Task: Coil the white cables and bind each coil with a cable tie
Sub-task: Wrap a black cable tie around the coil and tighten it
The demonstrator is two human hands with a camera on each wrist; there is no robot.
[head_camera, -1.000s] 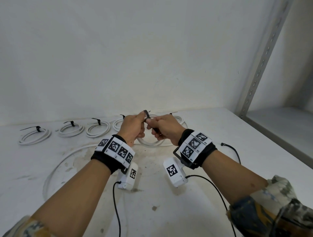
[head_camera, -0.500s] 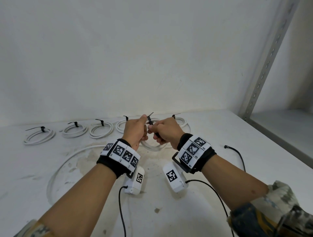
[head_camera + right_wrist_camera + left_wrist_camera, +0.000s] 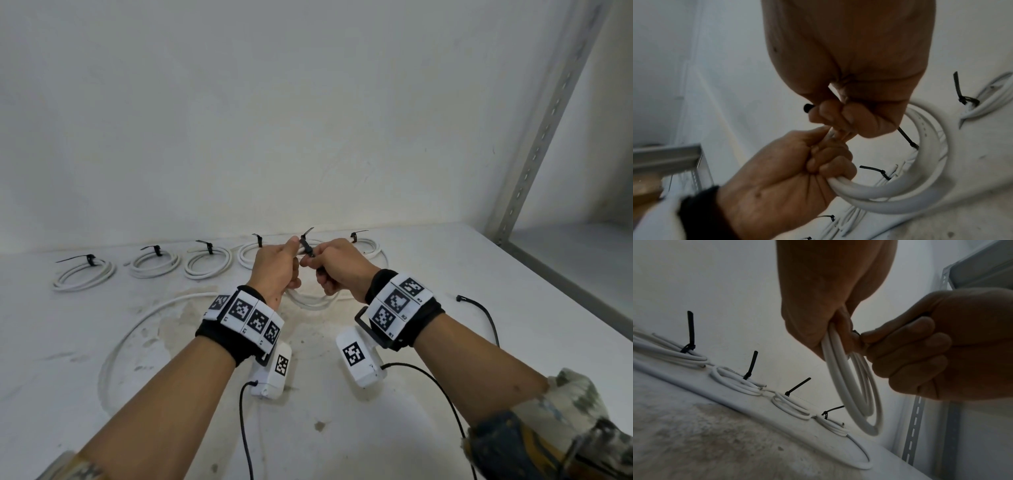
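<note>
left wristband [image 3: 245,313]: just black-and-white square marker codes, plus tiny characters under them, too small to read
right wristband [image 3: 397,301]: same, small print beside the squares, can't make it out
camera boxes [image 3: 354,354]: one square code each, no words

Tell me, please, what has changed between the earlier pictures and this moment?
Very little: both hands keep their holds. The left hand still grips the coiled white cable, and the right hand still pinches the black plastic cable tie. The finished tied coils along the wall are unmoved.
</note>
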